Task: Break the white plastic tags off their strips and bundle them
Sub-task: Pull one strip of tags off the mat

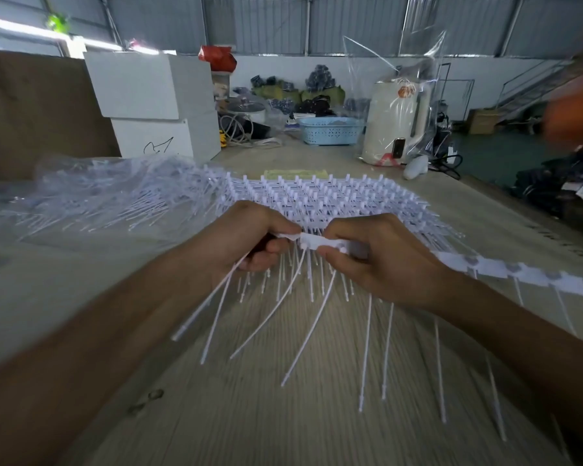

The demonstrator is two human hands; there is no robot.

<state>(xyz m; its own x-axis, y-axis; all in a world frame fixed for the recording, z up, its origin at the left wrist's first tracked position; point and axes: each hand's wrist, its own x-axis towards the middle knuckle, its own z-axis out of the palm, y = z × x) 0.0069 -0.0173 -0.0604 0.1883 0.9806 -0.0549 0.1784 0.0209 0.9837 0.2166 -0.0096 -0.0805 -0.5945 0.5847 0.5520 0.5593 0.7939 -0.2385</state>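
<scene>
Centre of the frame: the left hand [249, 240] pinches a small bunch of loose tags [216, 317], stems fanning down to the lower left, while the right hand [374, 257] clamps the strip [519, 277] that trails toward the right edge, the two fists set close, likely so the next tag snaps at the joint between them. Just behind them, the stack of unbroken strips [317, 196] waits on the table [283, 425]. The break point itself is hidden under fingers and motion blur, and the tag count in the left hand is anyone's guess.
</scene>
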